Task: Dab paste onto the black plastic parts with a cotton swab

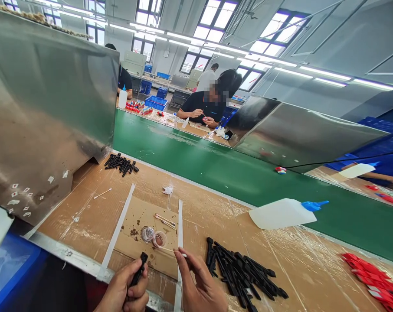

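Observation:
My left hand grips a small black plastic part, its blocky end pointing up above the fingers. Between the thumb and finger of my right hand is a cotton swab, whose far end reaches the rim of a small clear cup. Touching that cup on its left is a second shiny round dish. Both stand on a stained cardboard piece edged with white tape. Several used swabs lie just behind the cups.
Black parts are heaped at right and in a smaller pile at the back left. A white squeeze bottle lies near the green belt. Red parts lie far right. A metal panel rises at left; a co-worker sits opposite.

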Action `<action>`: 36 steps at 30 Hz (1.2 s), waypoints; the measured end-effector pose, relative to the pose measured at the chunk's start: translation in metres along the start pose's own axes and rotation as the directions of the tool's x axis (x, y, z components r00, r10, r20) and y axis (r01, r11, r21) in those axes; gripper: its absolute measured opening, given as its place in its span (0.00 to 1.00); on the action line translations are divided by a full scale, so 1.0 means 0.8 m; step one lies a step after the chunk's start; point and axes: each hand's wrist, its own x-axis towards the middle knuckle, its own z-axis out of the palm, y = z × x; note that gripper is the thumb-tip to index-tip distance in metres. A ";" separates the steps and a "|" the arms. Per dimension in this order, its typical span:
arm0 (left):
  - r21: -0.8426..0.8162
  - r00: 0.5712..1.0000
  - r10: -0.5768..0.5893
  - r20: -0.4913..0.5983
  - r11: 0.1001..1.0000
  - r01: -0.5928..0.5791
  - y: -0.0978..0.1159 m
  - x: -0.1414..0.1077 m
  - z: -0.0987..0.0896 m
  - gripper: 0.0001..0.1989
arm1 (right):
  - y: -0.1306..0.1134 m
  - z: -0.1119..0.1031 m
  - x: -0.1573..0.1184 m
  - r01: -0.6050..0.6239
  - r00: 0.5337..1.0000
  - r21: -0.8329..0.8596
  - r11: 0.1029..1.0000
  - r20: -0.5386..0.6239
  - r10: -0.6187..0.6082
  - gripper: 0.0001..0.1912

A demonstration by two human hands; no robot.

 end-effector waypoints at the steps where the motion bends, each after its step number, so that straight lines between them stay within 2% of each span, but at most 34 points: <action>1: -0.013 1.000 0.001 0.006 1.000 -0.001 -0.001 0.000 -0.002 0.25 | -0.003 0.002 -0.005 0.012 1.000 0.013 1.000 -0.029 -0.012 0.11; 5: -0.043 1.000 0.005 0.010 0.999 -0.005 -0.006 0.002 -0.007 0.23 | -0.011 0.015 -0.023 0.078 0.992 0.083 0.994 -0.107 -0.069 0.05; 13: -0.042 0.999 -0.008 0.031 0.999 0.010 -0.005 0.002 -0.008 0.24 | -0.019 0.021 -0.029 0.096 0.995 0.098 0.991 -0.049 -0.091 0.04; 23: -0.012 1.000 0.004 0.019 1.000 -0.004 -0.003 0.002 -0.003 0.24 | -0.008 0.026 -0.033 0.133 0.991 0.171 0.976 -0.021 -0.132 0.06; 31: 0.022 0.999 -0.019 0.044 1.000 0.018 0.003 -0.001 0.000 0.24 | -0.010 0.030 -0.031 0.243 0.969 0.164 0.956 -0.076 -0.234 0.07; 36: 0.048 0.999 0.003 0.047 0.999 -0.005 0.002 0.000 -0.003 0.25 | -0.013 0.031 -0.031 0.269 0.959 0.088 0.959 -0.111 -0.259 0.05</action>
